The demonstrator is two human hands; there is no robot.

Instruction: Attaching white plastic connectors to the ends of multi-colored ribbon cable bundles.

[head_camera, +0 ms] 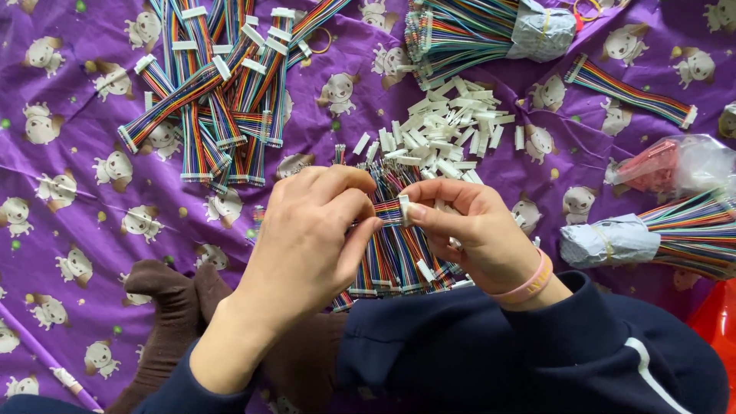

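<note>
Between my fingertips: I saw the left hand (307,230) and right hand (468,230) meet, both grips pinched shut on one small white connector (403,208) at a rainbow ribbon cable (387,213) end.
Handling: I judged it light, rigid plastic on limp wire; best held by the housing's flat sides.
Below: loose cables (399,261) fanned out.
Beyond: white housings (448,134) lay piled on soft purple printed cloth (77,107).
Left: finished cables (215,92) were heaped.
</note>
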